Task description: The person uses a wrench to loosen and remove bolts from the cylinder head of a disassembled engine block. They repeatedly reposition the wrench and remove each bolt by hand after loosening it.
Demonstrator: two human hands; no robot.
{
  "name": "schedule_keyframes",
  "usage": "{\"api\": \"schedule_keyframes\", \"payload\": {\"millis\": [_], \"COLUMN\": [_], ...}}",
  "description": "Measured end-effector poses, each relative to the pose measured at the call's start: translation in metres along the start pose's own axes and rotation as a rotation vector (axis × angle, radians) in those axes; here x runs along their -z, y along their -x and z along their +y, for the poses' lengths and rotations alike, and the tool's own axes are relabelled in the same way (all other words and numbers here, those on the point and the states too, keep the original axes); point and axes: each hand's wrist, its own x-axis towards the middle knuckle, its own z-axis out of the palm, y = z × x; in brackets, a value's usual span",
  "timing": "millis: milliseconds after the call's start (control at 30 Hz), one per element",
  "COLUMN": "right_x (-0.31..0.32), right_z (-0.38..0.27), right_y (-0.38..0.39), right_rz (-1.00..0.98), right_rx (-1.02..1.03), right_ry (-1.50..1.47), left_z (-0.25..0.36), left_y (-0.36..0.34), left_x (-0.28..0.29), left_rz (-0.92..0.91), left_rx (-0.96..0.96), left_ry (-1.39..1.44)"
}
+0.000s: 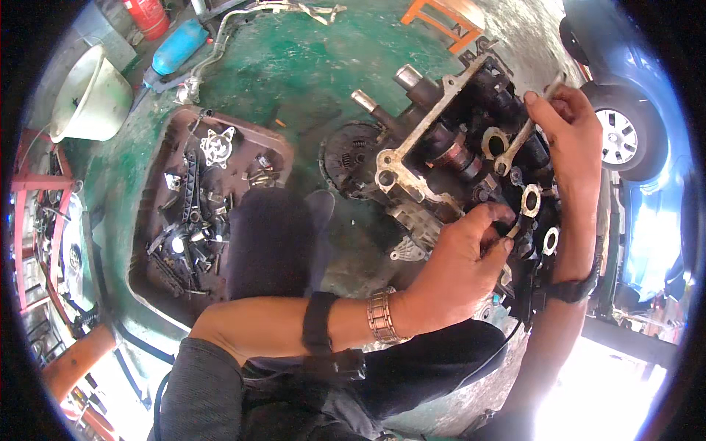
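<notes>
A dark, oily engine block (pixel 434 136) lies on its side to the right, its open underside towards me. My right hand (pixel 577 136) is closed round the shaft of a wrench (pixel 525 137), whose lower end sits against the engine beside a round pale-rimmed opening. Lower on the same engine, my left hand (pixel 460 268) is closed, thumb and fingers pinched together. A small bit of metal shows at its fingertips, too hidden to name. Pale metal rings (pixel 529 200) stand out among the dark parts next to the left fingertips.
A brown tray (pixel 140 250) of loose metal parts lies on the green floor to the left. Beyond it are a white bucket (pixel 95 95), a blue bottle (pixel 180 45) and a red cylinder (pixel 147 16). An orange stand (pixel 434 22) and a blue car (pixel 647 213) are at the right.
</notes>
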Motion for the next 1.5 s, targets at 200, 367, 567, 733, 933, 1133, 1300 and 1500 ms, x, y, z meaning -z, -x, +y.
{"api": "schedule_keyframes", "payload": {"millis": [200, 367, 567, 733, 933, 1133, 1300, 1500], "right_x": [0.016, 0.041, 0.058, 0.061, 0.056, 0.052, 0.039, 0.002], "right_z": [0.015, 0.014, 0.026, 0.024, 0.005, -0.024, -0.041, -0.061], "right_y": [0.026, 0.047, 0.101, 0.147, 0.177, 0.168, 0.147, 0.113], "right_rz": [0.178, 0.195, 0.204, 0.052, -0.119, -0.308, -0.376, -0.513], "right_rx": [0.029, -0.039, 0.011, 0.123, 0.412, 0.724, 0.931, 0.959], "right_ry": [-0.056, -0.037, -0.048, 0.299, 0.49, 0.504, 0.393, 0.137], "left_z": [-0.006, -0.011, -0.013, -0.012, -0.015, -0.014, -0.014, -0.017], "left_y": [0.0, 0.0, -0.001, -0.001, -0.003, -0.002, -0.001, 0.006], "left_x": [0.001, 0.001, 0.003, 0.003, 0.001, 0.003, 0.005, 0.008], "left_rz": [-0.031, -0.028, -0.032, -0.032, -0.021, -0.066, -0.084, -0.138], "left_rx": [-0.07, -0.083, -0.104, -0.095, -0.11, -0.046, -0.125, -0.424], "left_ry": [-0.17, -0.165, -0.15, -0.204, -0.161, 0.017, 0.013, -0.182]}}
